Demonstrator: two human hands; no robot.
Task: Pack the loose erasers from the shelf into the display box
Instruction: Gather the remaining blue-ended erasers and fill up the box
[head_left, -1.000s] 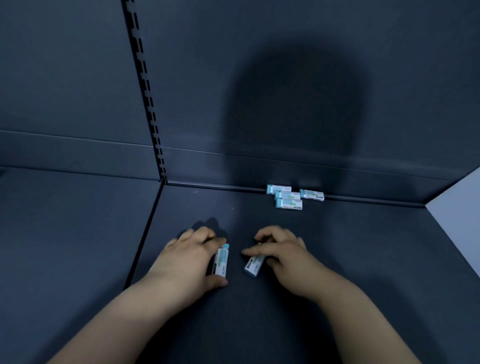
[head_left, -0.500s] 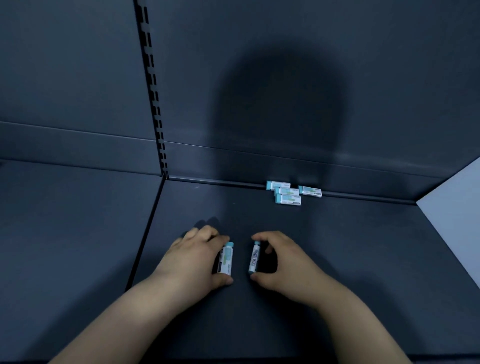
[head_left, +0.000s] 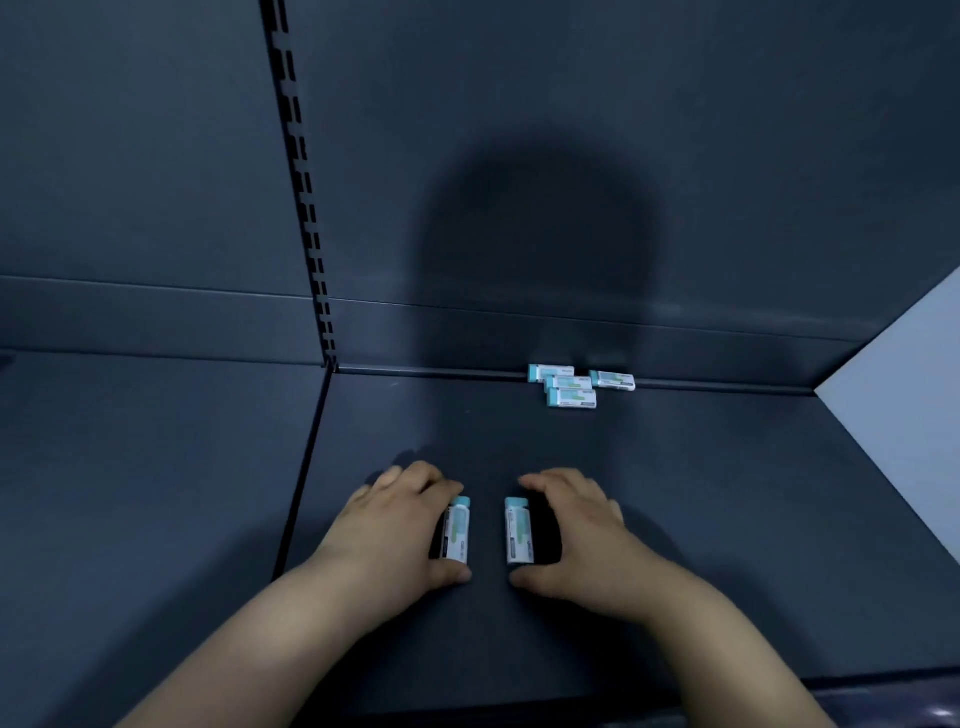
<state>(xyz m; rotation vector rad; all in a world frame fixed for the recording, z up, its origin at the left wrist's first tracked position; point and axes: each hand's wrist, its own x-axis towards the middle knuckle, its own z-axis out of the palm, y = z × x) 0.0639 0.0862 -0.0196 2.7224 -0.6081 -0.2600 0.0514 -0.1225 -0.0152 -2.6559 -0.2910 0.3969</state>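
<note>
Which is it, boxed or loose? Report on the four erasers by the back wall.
Loose: the four erasers lie bare on the shelf against the back wall, clustered together. No display box is in view.

The left hand (head_left: 395, 525) holds a white-and-teal rectangular eraser (head_left: 457, 530); just right, the right hand (head_left: 582, 530) holds another eraser (head_left: 518, 530); four more erasers (head_left: 571, 387) lie beyond.

dark back wall (head_left: 675, 130), slotted upright (head_left: 301, 182)
</note>
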